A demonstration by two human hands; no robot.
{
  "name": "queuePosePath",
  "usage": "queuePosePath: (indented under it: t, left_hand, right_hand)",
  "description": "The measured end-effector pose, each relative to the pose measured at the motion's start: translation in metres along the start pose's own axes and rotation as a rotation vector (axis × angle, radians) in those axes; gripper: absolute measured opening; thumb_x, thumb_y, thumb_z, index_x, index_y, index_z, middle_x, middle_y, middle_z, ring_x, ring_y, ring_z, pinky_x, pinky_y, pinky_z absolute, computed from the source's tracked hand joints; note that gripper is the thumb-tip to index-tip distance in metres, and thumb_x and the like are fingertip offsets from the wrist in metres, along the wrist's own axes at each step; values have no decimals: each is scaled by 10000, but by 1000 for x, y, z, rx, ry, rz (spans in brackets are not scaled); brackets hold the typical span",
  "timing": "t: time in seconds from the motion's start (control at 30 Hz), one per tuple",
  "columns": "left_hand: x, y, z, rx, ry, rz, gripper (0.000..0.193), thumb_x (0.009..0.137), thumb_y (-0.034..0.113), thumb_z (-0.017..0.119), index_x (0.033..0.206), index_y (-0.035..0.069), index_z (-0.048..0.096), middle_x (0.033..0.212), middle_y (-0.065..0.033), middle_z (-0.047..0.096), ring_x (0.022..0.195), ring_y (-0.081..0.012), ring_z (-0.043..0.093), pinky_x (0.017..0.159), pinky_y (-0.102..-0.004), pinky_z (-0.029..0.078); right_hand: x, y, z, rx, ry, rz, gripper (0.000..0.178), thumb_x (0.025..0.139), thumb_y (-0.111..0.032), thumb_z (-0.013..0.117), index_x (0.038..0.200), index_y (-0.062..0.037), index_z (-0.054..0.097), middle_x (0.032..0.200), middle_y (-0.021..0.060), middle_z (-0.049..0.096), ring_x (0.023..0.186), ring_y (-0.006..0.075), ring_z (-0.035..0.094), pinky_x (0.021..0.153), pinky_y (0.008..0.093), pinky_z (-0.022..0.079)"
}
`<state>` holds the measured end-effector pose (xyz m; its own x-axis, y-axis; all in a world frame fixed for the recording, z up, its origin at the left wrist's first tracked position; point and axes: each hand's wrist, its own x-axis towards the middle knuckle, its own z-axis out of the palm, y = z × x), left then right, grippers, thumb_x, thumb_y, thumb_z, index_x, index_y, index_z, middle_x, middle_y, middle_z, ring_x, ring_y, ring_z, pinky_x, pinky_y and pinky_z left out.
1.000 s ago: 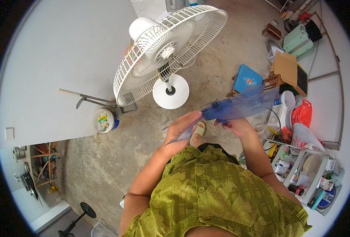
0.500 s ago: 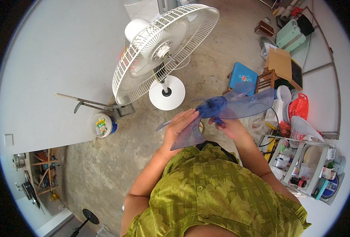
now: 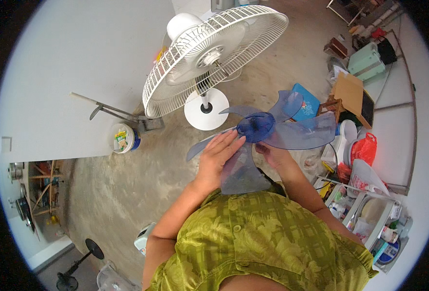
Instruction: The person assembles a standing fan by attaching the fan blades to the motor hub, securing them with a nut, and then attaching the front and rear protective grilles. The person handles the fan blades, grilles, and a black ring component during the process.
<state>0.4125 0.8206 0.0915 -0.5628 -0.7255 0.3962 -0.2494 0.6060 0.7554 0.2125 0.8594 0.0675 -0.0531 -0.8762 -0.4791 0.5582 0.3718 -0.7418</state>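
- Step in hand, seemingly: handling the detached blue fan blade [image 3: 268, 130], held aloft nearer than the white fan [image 3: 210, 58].
- Left hand [image 3: 217, 156]: fingers together at its near-left; thumb hidden, clamping unclear.
- Right hand [image 3: 274, 155]: seemingly clamped beneath the centre.
- Next move likely calls for steady central support.

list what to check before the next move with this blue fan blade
1. Blue fan blade supported: ok, left hand on it, right hand at its hub.
2. A hand free: not ok, both are occupied.
3. Blade clear of the white cage: ok, a gap shows.
4. Metal shaft exposed: ok, its tip is bare.
5. Round base flat on the floor: ok.
6. Fan unplugged: cannot tell, no plug visible.
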Motion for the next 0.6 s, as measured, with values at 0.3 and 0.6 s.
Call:
queuePosePath:
  t: [0.3,0.6]
  left_hand:
    - [22,-3,20,35,-7,-45,448,751,16,627,1179,145,626,1269,-130,553,1223,-321,483,1034,-479,336]
    - [35,-24,42,149,-1,-96,378,761,101,642,1114,234,673,1314,-43,538,1283,-311,425,1101,-513,218]
  right_hand:
    - [28,-32,-16,-67,-114,33,283,855,-180,629,1124,-195,542,965,-66,599,676,24,503,493,166,348]
    - [59,-30,-58,-53,-280,-134,407,976,-299,406,1316,-75,418,1317,121,479,1183,218,489,1025,373,401]
